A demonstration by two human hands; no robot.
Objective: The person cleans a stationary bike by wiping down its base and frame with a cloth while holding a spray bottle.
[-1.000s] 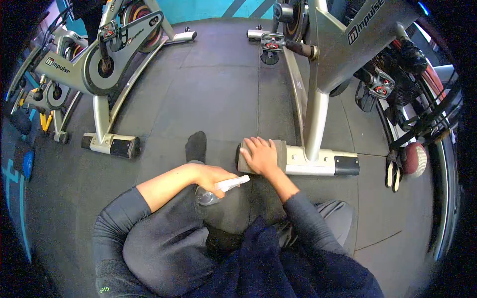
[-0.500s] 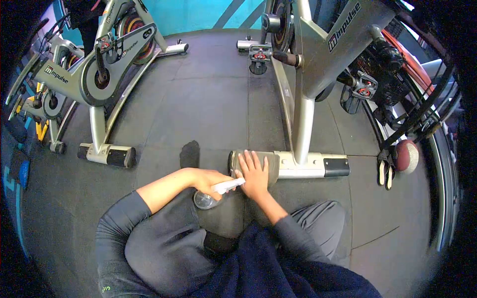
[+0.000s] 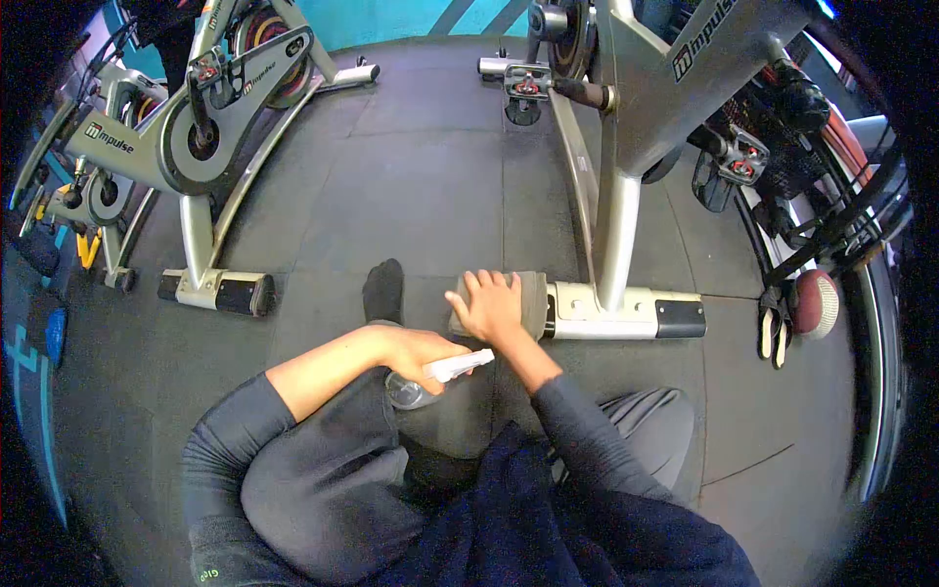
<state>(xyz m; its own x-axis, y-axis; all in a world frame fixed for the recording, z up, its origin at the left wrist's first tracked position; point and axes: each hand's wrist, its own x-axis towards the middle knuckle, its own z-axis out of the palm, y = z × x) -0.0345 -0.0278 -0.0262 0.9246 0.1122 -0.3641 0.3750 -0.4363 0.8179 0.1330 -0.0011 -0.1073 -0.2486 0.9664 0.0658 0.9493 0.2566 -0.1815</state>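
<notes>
A clear spray bottle (image 3: 409,391) with a white trigger head (image 3: 460,365) is gripped in my left hand (image 3: 421,354), low between my legs. My right hand (image 3: 492,308) lies with spread fingers on a grey-brown cloth (image 3: 533,303), pressing it against the left end of the bike's floor bar (image 3: 626,311). The cloth is draped over that end and hides it. The spray head points toward my right wrist, a little apart from it.
Another exercise bike (image 3: 196,235) stands at the left. Pedals (image 3: 743,161) stick out at the right bike. A red and white brush (image 3: 815,305) and a black strap-like item (image 3: 773,328) lie at the right. A person's dark legs (image 3: 174,44) show at the upper left.
My right hand has shifted left and up over the cloth, its thumb now spread out. The whole view has tilted slightly. My left hand still holds the spray bottle.
</notes>
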